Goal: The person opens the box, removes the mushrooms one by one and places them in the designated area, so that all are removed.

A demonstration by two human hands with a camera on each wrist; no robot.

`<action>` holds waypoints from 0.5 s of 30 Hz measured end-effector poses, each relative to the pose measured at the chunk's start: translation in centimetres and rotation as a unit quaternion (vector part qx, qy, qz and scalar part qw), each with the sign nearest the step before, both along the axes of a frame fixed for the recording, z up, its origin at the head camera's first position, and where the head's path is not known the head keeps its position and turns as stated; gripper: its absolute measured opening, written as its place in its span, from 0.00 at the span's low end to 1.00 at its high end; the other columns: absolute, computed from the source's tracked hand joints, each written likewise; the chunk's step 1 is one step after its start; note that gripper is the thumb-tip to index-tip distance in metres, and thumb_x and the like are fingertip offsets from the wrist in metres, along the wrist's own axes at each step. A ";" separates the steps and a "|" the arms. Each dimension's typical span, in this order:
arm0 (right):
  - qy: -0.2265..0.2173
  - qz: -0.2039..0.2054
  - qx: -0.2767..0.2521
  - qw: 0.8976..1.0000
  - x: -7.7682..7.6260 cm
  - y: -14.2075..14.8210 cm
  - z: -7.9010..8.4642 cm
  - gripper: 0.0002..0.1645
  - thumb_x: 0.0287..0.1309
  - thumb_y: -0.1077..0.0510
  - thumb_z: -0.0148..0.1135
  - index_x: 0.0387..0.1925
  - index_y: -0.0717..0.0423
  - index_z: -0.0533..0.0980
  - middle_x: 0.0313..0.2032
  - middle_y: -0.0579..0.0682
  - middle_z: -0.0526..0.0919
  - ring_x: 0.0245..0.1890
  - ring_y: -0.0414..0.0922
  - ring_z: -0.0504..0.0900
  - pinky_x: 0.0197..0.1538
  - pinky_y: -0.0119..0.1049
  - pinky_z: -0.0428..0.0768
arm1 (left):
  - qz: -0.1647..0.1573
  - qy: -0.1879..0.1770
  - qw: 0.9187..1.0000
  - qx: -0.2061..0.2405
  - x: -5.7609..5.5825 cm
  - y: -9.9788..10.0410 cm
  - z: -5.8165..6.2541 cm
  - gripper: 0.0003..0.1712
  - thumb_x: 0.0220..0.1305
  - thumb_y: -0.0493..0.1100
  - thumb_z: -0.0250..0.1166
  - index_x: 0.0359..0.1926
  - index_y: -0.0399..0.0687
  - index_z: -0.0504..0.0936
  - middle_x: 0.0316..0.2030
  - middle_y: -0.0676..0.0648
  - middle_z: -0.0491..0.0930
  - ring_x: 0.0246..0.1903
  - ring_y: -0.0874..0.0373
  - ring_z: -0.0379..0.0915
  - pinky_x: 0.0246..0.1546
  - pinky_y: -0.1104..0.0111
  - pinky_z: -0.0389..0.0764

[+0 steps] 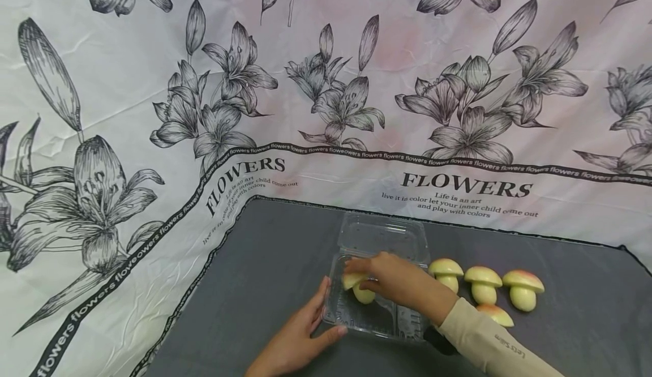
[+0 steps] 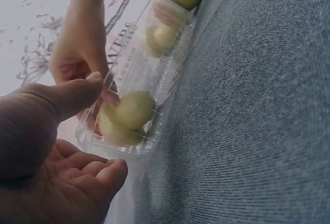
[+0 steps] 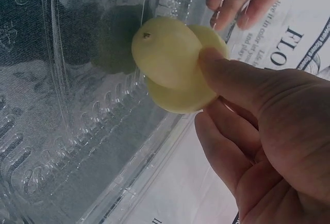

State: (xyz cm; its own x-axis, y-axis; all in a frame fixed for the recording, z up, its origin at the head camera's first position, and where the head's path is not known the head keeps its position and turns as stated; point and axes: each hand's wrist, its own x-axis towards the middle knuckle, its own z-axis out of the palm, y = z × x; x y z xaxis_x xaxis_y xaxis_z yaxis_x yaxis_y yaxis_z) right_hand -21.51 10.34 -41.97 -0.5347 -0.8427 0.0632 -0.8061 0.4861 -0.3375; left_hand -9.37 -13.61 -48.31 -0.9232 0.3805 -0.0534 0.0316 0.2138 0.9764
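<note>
A yellow mushroom-shaped piece (image 1: 364, 294) with a rounded cap and a pale stem is held by my right hand (image 1: 394, 278) over the left part of a clear plastic container (image 1: 367, 329). In the right wrist view, the thumb and fingers pinch the cap of the piece (image 3: 167, 54), and a small dark spot shows on the stem's end. My left hand (image 1: 300, 334) lies at the container's near left corner, its fingers along the left side and its thumb by the front rim. The left wrist view shows that thumb (image 2: 77, 94) extended beside the clear wall.
Right of the container, three similar mushroom-shaped pieces (image 1: 483, 286) stand in a row on the grey tabletop (image 1: 254, 264). Another reddish-yellow cap (image 1: 495, 315) is partly hidden by the right sleeve (image 1: 489, 340). The container's lid (image 1: 384, 236) lies folded back toward the flower-printed cloth (image 1: 346, 179).
</note>
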 end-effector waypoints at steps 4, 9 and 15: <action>-0.001 -0.008 -0.006 1.000 0.0 0.1 0.0 0.23 0.65 0.60 0.74 0.62 0.52 0.84 0.62 0.53 0.85 0.46 0.44 0.91 0.46 0.39 0.91 | 0.000 -0.007 1.000 0.001 0.0 0.0 0.0 0.56 0.78 0.54 0.65 0.86 0.48 0.35 0.85 0.44 0.40 0.82 0.47 0.42 0.77 0.58 0.61; -0.005 -0.014 -0.016 1.000 0.0 0.3 0.0 0.21 0.67 0.59 0.72 0.61 0.51 0.84 0.52 0.48 0.90 0.39 0.38 0.90 0.39 0.33 0.89 | 0.002 0.001 1.000 0.003 0.1 0.1 0.1 0.56 0.78 0.53 0.66 0.86 0.48 0.36 0.85 0.43 0.41 0.82 0.46 0.44 0.77 0.57 0.62; -0.020 -0.014 -0.020 1.000 0.0 0.4 0.1 0.20 0.70 0.58 0.69 0.61 0.53 0.84 0.51 0.48 0.91 0.38 0.36 0.89 0.39 0.31 0.88 | 0.004 0.005 1.000 0.007 0.3 0.2 0.3 0.56 0.77 0.52 0.66 0.86 0.48 0.36 0.85 0.41 0.42 0.82 0.45 0.44 0.76 0.54 0.62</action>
